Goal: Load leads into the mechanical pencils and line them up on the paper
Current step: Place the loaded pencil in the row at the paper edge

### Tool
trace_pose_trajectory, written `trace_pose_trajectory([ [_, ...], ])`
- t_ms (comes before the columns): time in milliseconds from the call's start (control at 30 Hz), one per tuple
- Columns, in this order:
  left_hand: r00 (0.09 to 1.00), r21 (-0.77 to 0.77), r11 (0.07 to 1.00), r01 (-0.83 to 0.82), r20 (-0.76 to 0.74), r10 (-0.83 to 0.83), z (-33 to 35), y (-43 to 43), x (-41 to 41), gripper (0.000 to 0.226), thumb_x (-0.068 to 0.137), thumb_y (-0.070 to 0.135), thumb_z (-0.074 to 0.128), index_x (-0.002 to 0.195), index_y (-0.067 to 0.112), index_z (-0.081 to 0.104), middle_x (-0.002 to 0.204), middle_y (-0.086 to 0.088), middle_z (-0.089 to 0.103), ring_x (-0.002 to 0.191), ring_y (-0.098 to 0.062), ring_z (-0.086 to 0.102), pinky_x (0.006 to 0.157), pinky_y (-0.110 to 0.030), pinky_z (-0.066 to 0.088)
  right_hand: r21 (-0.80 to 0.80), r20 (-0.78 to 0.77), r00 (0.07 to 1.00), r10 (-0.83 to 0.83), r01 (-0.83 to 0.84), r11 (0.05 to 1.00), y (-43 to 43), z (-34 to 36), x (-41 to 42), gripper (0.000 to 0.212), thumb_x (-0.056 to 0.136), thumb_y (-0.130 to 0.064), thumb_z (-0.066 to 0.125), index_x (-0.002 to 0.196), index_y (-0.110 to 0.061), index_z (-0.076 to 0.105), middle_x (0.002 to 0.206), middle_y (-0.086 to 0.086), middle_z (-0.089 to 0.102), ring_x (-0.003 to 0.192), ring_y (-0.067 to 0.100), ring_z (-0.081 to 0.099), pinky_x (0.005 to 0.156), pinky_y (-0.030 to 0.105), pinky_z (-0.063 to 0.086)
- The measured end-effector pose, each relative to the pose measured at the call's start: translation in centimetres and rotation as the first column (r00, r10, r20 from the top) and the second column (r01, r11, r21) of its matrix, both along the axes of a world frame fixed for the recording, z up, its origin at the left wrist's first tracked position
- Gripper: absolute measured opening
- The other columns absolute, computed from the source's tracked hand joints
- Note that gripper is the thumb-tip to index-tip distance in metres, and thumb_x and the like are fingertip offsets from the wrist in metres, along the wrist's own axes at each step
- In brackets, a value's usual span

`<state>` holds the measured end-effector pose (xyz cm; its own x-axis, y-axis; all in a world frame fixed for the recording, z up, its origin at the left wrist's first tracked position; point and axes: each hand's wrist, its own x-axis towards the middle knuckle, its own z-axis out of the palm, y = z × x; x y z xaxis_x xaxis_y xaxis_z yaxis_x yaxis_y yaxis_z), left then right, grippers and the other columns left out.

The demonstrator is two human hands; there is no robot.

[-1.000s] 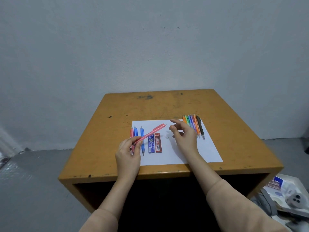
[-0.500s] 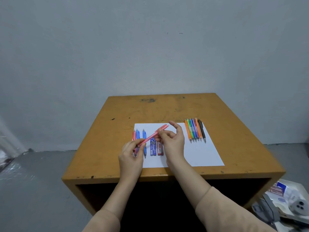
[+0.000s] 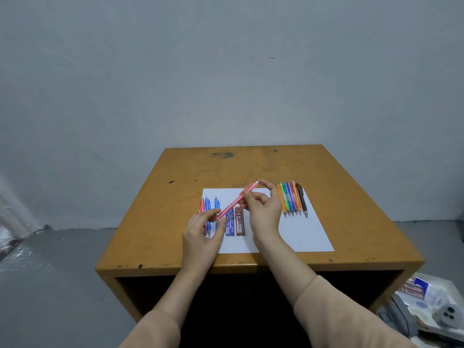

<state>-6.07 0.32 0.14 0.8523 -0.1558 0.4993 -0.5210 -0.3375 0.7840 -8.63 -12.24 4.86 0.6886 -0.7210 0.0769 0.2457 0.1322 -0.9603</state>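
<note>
Looking down from my head, I have the translucent pink plastic mechanical pencil [image 3: 236, 203] in both hands, slanted above the left half of the white sheet of paper [image 3: 301, 234]. My left hand [image 3: 200, 237] pinches its lower tip end in a narrow grip between thumb and fingertips, to steady the barrel. My right hand [image 3: 263, 209] pinches the upper end by the white cap, I think so I can pull the cap off and feed in a lead.

The flat blue lead case [image 3: 229, 223] and the flat dark red lead case [image 3: 239, 222] lie side by side on the paper under the pencil, close for reaching. One pink and two blue pencils [image 3: 208, 209] lie in a row along the paper's left edge. A tight bunch of orange, green, purple and black pencils [image 3: 292, 199] lies at its far right corner, probably waiting for leads.
</note>
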Motion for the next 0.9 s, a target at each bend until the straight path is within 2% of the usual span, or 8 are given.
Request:
trace_pose_trajectory([
  [200,0.998,0.106,0.994,-0.029,0.05,0.024,0.6,-0.1,0.3,0.021,0.088,0.017,0.065,0.109,0.013,0.066,0.101,0.012,0.058,0.095,-0.002,0.054,0.071,-0.009,0.04,-0.063,-0.034,0.999,-0.012,0.01,0.998,-3.8,1.7,0.3,0.036,0.087,-0.001,0.065,0.116,-0.016,0.051,0.079,0.014,0.069,0.064,0.018,0.065,0.067,0.028,0.056],
  [267,0.996,0.155,0.987,-0.053,0.075,0.042,0.9,0.4,0.9,0.019,0.089,0.019,0.063,0.107,0.011,0.067,0.1,0.007,0.062,0.095,-0.008,0.055,0.073,-0.014,0.04,-0.083,-0.1,0.993,0.062,-0.07,0.994,-4.9,2.3,0.2,0.036,0.086,0.001,0.065,0.117,-0.013,0.051,0.077,0.014,0.067,0.059,0.016,0.063,0.06,0.024,0.054],
  [367,0.992,0.224,0.971,-0.085,0.112,0.061,0.7,1.6,2.5,0.026,0.086,0.029,0.058,0.102,0.011,0.069,0.099,0.001,0.068,0.095,-0.018,0.058,0.082,-0.035,0.046,-0.171,-0.229,0.961,0.153,-0.195,0.966,-6.1,2.6,-0.1,0.034,0.086,0.002,0.064,0.116,-0.009,0.053,0.071,0.01,0.065,0.054,0.013,0.06,0.05,0.018,0.049],
  [467,0.989,0.368,0.918,-0.147,0.051,0.138,0.5,3.1,4.0,0.027,0.09,0.032,0.059,0.111,0.016,0.066,0.111,0.002,0.065,0.11,-0.016,0.053,0.095,-0.039,0.041,-0.27,-0.416,0.891,0.181,-0.311,0.911,-6.8,1.9,0.1,0.037,0.087,0.001,0.063,0.122,-0.008,0.054,0.069,0.008,0.065,0.057,0.014,0.061,0.052,0.021,0.047],
  [567,0.976,0.486,0.856,-0.178,-0.02,0.215,0.4,4.3,5.0,0.033,0.091,0.035,0.057,0.12,0.02,0.062,0.123,0.003,0.06,0.121,-0.015,0.046,0.105,-0.039,0.032,-0.32,-0.54,0.831,0.135,-0.351,0.88,-6.9,0.8,0.3,0.036,0.089,-0.003,0.062,0.122,-0.011,0.054,0.073,0.007,0.065,0.063,0.014,0.063,0.056,0.025,0.049],
  [700,0.973,0.543,0.827,-0.147,-0.072,0.22,-0.1,4.8,5.3,0.038,0.092,0.038,0.055,0.126,0.021,0.058,0.129,0.004,0.058,0.125,-0.014,0.046,0.109,-0.039,0.03,-0.404,-0.594,0.804,0.03,-0.331,0.852,-7.1,-0.4,0.5,0.035,0.089,-0.008,0.063,0.122,-0.016,0.057,0.071,0.005,0.064,0.07,0.017,0.064,0.069,0.034,0.053],
  [800,0.969,0.549,0.821,-0.155,-0.076,0.233,-0.4,5.0,5.2,0.039,0.092,0.039,0.054,0.127,0.023,0.057,0.132,0.004,0.056,0.128,-0.014,0.044,0.111,-0.04,0.029,-0.471,-0.618,0.786,-0.018,-0.352,0.809,-7.1,-0.7,0.7,0.036,0.091,-0.011,0.06,0.126,-0.015,0.056,0.071,0.004,0.064,0.069,0.014,0.061,0.064,0.027,0.049],
  [900,0.971,0.555,0.818,-0.154,-0.067,0.229,-0.4,5.1,5.1,0.04,0.093,0.038,0.053,0.129,0.022,0.056,0.134,0.003,0.055,0.13,-0.015,0.042,0.112,-0.04,0.027,-0.516,-0.633,0.772,-0.056,-0.366,0.775,-7.1,-0.9,0.7,0.038,0.093,-0.012,0.058,0.131,-0.015,0.054,0.067,-0.002,0.059,0.063,0.005,0.054,0.051,0.019,0.034],
])
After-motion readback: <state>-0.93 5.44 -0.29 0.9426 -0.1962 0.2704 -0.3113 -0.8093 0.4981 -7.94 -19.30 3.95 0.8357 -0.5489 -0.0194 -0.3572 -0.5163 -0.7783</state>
